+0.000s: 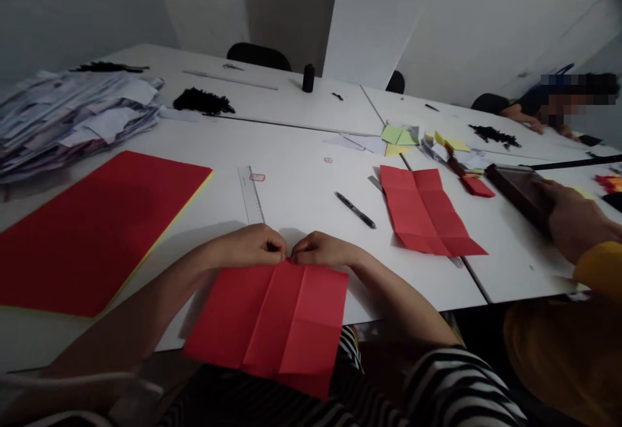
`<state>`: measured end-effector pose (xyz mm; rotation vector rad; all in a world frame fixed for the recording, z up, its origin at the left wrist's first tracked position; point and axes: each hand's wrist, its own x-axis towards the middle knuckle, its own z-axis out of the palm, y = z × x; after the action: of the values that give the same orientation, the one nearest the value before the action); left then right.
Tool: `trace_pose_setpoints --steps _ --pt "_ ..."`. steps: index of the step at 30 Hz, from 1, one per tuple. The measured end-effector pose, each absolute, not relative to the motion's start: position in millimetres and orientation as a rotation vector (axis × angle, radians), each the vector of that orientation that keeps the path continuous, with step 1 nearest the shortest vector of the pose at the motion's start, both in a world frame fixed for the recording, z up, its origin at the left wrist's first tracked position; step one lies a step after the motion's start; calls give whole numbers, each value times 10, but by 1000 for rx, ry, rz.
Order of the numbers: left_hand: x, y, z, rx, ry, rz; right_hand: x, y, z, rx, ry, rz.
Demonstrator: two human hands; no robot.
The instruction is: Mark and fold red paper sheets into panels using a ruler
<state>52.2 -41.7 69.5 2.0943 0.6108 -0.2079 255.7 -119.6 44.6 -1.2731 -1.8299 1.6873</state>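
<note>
A creased sheet of red paper [276, 323] hangs over the table's front edge toward my body, its fold lines showing. My left hand [250, 245] pinches its far edge near the middle. Close beside it, almost touching, my right hand [323, 249] pinches the same edge. Just beyond my left hand lies a clear ruler [251, 197]. A black pen [355, 210] rests on the table past my right hand. Farther right, a second creased red sheet [430, 210] lies partly unfolded, on top of another ruler that is mostly hidden.
A stack of red paper [111, 226] with a yellow edge lies at left, before a heap of papers [72, 119]. Black yarn [204, 101] and a black spool [308, 78] stand farther back. At right, a co-worker's hand [578, 219] touches a dark brown box [522, 194].
</note>
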Motion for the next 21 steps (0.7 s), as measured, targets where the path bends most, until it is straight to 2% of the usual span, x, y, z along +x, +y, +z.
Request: trace_pose_setpoints --steps 7,13,21 --pt "422 -422 901 2184 700 -194 2849 -1352 495 -1367 -1803 1577" --pt "245 -450 958 2174 761 -155 3171 -1561 434 -1402 -1580 1663" --pt "420 -737 1061 2314 730 -128 2859 -1647 657 -1401 -1838 1191"
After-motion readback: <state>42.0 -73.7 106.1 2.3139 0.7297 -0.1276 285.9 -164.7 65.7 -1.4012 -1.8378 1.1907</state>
